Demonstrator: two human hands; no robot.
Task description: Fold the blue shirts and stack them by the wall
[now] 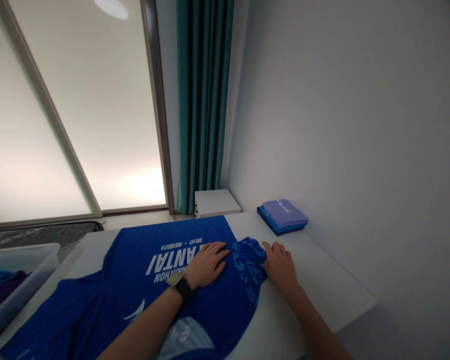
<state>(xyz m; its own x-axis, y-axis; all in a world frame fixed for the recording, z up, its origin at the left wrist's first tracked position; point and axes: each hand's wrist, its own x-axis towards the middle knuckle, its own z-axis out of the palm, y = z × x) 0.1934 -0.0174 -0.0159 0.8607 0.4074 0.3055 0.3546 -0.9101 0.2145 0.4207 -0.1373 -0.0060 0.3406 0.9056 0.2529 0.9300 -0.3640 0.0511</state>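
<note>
The left hand [207, 264] hides some lettering [172, 262] on the blue shirt [127, 280], which the bottom edge crops.

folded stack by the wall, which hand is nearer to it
Right. The right hand is just in front of the folded stack, at the patterned sleeve of the blue shirt; the left hand rests on the shirt, farther left.
</note>
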